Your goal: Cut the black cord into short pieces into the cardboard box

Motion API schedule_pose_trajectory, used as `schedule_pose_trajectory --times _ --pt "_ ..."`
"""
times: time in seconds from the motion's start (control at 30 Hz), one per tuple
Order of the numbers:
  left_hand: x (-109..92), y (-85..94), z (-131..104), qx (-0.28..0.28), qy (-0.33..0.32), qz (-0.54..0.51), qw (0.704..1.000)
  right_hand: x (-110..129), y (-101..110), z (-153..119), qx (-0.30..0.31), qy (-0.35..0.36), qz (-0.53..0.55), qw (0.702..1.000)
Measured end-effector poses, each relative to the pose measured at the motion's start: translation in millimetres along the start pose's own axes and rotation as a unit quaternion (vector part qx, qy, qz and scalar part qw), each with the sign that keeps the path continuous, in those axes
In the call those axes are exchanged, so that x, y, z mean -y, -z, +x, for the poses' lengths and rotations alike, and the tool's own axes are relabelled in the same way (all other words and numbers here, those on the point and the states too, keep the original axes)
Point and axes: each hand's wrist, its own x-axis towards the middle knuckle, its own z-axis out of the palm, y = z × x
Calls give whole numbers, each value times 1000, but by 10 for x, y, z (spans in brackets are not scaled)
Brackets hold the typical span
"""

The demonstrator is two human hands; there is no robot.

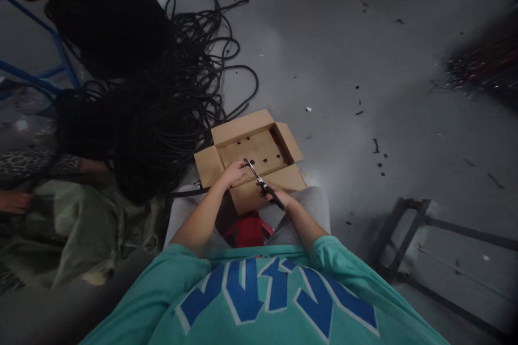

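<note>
My left hand (234, 173) is closed over the cardboard box (239, 123), gripping a black hose (188, 193) that runs in from the left across my lap. Part of the hose is hidden behind my wrist and fingers. In my right hand (280, 196) is a pair of scissors (259, 179) with black handles and silvery blades. The blades point up and left, and their tips meet the hose end just beside my left fingers. Several small black pieces (265, 160) lie on the bottom of the box, whose flaps stand open.
A large tangled heap of black hose (157, 102) spreads over the floor at the left. Another person's hand (15, 201) shows at the far left, near green cloth (81, 221). A dark metal frame (408, 237) stands at the right. Black scraps (375, 145) dot the grey floor.
</note>
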Motion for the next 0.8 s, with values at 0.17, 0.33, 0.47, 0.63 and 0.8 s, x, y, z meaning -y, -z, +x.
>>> schedule_pose_trajectory --times 0.17,0.33,0.47,0.63,0.8 --pt "17 -56 11 22 -10 23 999 13 -8 25 -7 -6 13 1000" --pt "-31 -45 -15 37 -8 -12 999 8 10 17 3 1 18 1000" --pt "-60 -26 -47 37 -11 -30 999 19 15 4 4 13 14 1000" --pt "-61 -27 -52 40 6 -8 999 20 10 26 -7 17 6 1000" --pt "14 -44 20 32 -22 26 999 -41 25 68 -12 21 16 1000"
